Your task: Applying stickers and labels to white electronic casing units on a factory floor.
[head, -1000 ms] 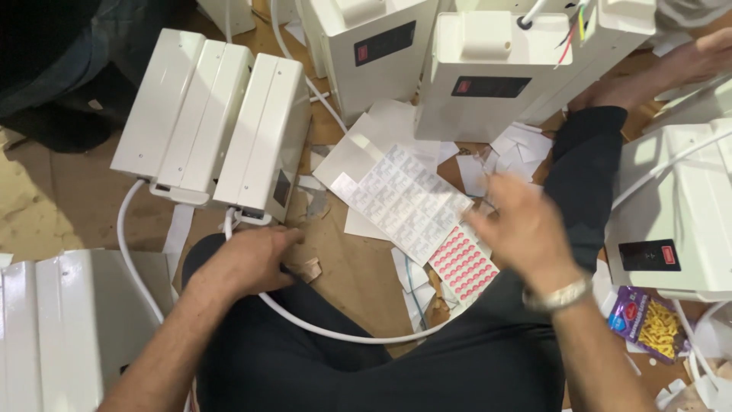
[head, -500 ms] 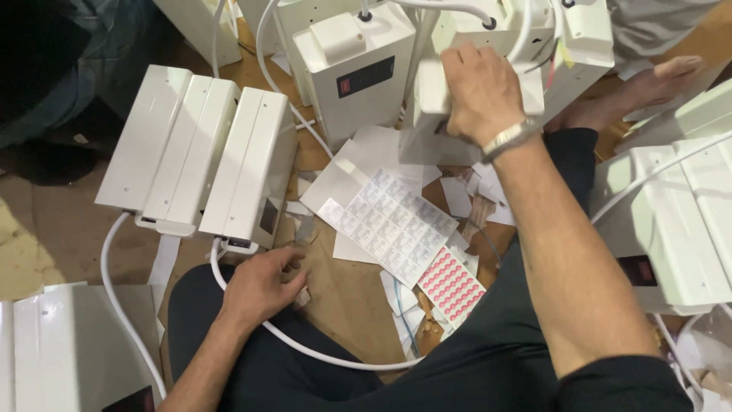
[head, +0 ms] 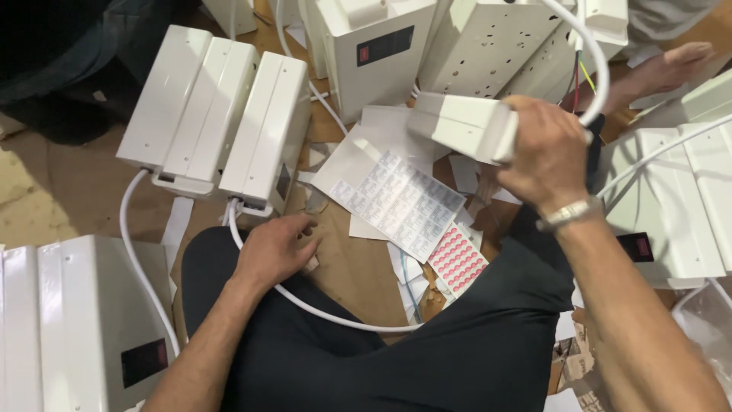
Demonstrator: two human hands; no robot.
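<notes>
The right hand (head: 545, 156) is clenched round one end of a white box unit (head: 461, 126), lifted above the sticker sheets (head: 400, 202), its long axis running leftward. The left hand (head: 274, 248) rests loose on the cardboard floor (head: 358, 267), fingers touching a white cable (head: 305, 301), nearer the sheets.

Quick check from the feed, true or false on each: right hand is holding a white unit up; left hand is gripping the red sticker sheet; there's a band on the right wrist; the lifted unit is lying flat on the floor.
1. The right hand holds a white unit up. True.
2. The left hand grips the red sticker sheet. False: it rests by a white cable, apart from the sheet.
3. A band sits on the right wrist. True.
4. The lifted unit lies flat on the floor. False: it is raised above the label sheet.
</notes>
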